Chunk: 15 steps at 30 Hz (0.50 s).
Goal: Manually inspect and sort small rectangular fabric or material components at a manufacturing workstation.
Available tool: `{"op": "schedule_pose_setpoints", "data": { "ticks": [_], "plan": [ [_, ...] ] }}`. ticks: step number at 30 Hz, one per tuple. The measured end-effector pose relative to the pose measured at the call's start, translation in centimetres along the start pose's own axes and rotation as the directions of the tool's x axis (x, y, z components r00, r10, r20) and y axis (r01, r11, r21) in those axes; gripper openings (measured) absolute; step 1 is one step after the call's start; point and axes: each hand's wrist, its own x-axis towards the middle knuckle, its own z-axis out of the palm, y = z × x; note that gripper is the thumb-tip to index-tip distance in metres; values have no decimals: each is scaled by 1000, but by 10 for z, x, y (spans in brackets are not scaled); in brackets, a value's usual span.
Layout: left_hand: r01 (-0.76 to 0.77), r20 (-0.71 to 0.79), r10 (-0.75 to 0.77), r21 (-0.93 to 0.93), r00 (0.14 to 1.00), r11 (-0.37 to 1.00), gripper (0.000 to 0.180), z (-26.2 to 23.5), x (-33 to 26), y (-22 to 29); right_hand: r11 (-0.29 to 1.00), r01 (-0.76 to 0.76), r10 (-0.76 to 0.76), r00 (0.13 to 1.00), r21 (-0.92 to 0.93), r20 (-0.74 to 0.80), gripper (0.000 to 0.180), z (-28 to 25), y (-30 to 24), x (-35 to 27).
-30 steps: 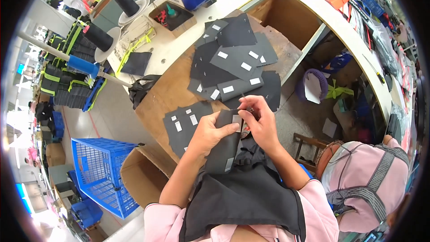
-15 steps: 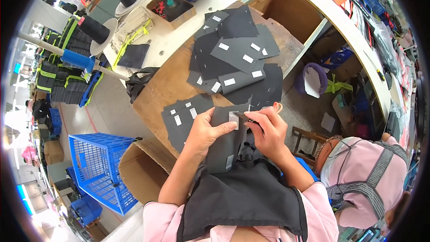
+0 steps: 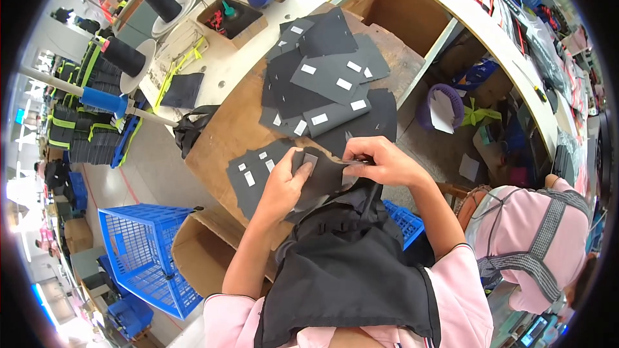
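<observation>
A dark grey fabric piece [image 3: 324, 179] is held up between my hands, bent and creased. My left hand [image 3: 282, 185] grips its left side, thumb beside a light grey rectangular patch [image 3: 309, 159]. At the right edge, my right hand [image 3: 387, 162] pinches the fabric near a pale patch [image 3: 349, 175]. A thin dark tip pokes up beside the right fingers; what it belongs to is hidden. Beyond the hands lies a pile of dark fabric pieces with white labels [image 3: 322, 77]. More labelled pieces [image 3: 248, 177] lie to the left of my left hand.
A brown wooden board [image 3: 222, 122] carries the fabric pieces. On the left stand a blue plastic crate [image 3: 138, 245] and a cardboard box [image 3: 203, 251]. Black thread cones [image 3: 122, 57] stand at upper left. A person in pink [image 3: 522, 232] sits close on the right.
The fabric has turned and bent between my hands. My right hand has moved from the upper patch to the right edge. The orange loop and pointed tool there no longer show clearly.
</observation>
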Motion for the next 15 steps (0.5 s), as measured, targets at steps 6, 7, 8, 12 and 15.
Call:
{"op": "schedule_pose_setpoints", "data": {
  "ticks": [6, 7, 8, 12, 15],
  "plan": [
    [147, 29, -149, -421, 988, 895, 19, 0, -11, 4, 737, -249, 392, 914, 628, -99, 12, 22, 12, -9],
    [179, 56, -172, -442, 983, 879, 22, -1, -13, 6, 663, -243, 422, 903, 708, -86, 11, 22, 19, -12],
    [180, 48, -177, -443, 983, 878, 22, -2, -14, 4, 690, -264, 446, 888, 674, -109, 12, 24, 22, -12],
    [232, 92, -215, -505, 972, 831, 27, -1, -13, -1, 993, -106, 44, 722, -48, -690, 33, 47, 12, -13],
    [197, 45, -204, -516, 978, 833, 26, 1, -12, 1, 936, 50, -277, 718, -349, -639, 34, 48, -11, -27]
  ]
}}
